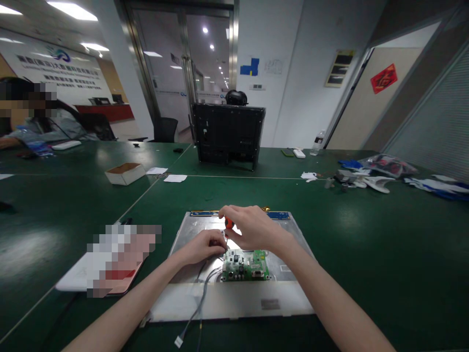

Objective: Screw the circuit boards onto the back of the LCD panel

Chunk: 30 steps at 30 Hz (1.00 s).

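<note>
A flat metal-backed display panel lies on the green table in front of me. On its middle sits a green circuit board. My right hand is closed around the orange and black handle of a screwdriver, which stands upright with its thin shaft pointing down at the board's upper left corner. My left hand is beside the shaft, thumb and fingers pinched together close to that corner; what is between them, if anything, is hidden. Grey cables with a white connector run from the board's left side over the panel's front edge.
Left of the panel lie a white object and a pink phone-like object, partly blurred out. Farther off are an open box, a black monitor housing, a bottle and bagged items. Another person sits far left.
</note>
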Each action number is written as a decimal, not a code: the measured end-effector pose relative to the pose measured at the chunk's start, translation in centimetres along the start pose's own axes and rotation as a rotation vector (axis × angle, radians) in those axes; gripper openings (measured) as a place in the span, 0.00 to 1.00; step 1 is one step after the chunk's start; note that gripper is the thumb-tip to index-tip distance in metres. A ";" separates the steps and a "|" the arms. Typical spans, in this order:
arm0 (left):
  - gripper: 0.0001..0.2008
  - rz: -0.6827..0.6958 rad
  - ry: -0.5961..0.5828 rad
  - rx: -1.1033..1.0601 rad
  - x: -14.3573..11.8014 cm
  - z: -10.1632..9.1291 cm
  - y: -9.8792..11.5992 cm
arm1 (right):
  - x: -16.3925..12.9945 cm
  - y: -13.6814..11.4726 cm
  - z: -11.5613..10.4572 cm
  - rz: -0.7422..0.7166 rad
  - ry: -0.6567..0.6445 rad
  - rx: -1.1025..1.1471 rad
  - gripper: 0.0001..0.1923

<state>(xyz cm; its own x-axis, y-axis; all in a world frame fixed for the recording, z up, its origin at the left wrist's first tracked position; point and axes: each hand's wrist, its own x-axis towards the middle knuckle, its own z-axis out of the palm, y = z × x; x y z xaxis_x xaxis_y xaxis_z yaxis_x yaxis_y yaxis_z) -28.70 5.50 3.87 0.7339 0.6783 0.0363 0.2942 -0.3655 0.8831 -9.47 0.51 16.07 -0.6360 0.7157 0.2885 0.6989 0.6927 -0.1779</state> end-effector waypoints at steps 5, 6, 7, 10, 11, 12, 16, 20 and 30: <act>0.04 0.003 -0.016 0.061 0.0 -0.2 0.3 | 0.2 0.0 0.1 0.021 0.010 -0.033 0.12; 0.04 -0.001 -0.019 0.071 0.0 -0.2 0.3 | 0.2 0.0 0.2 0.022 0.013 -0.043 0.12; 0.04 -0.006 -0.021 0.077 -0.1 -0.2 0.3 | 0.3 0.1 0.2 0.023 0.014 -0.052 0.11; 0.05 -0.032 -0.024 0.078 -0.1 -0.2 0.3 | 0.3 0.1 0.3 0.026 0.008 -0.072 0.10; 0.05 -0.040 -0.026 0.077 -0.1 -0.2 0.3 | 0.3 0.1 0.2 0.028 0.006 -0.078 0.09; 0.05 -0.046 -0.028 0.078 -0.1 -0.1 0.3 | 0.3 0.1 0.2 0.030 0.004 -0.082 0.09; 0.05 -0.049 -0.004 0.103 -0.1 -0.1 0.3 | 0.1 0.0 -0.1 0.004 -0.001 -0.067 0.10; 0.04 -0.014 0.015 0.096 -0.1 -0.1 0.5 | -0.2 -0.3 -0.4 -0.001 0.005 -0.085 0.09; 0.06 -0.042 -0.002 0.028 -0.1 0.0 0.1 | 0.0 -0.2 0.0 0.063 0.002 -0.196 0.10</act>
<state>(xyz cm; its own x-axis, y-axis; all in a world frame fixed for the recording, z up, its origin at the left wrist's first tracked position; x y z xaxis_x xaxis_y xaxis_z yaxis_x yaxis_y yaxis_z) -28.72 5.38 3.96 0.7220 0.6919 -0.0015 0.3415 -0.3545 0.8705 -9.62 0.38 16.15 -0.5889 0.7566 0.2843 0.7875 0.6162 -0.0086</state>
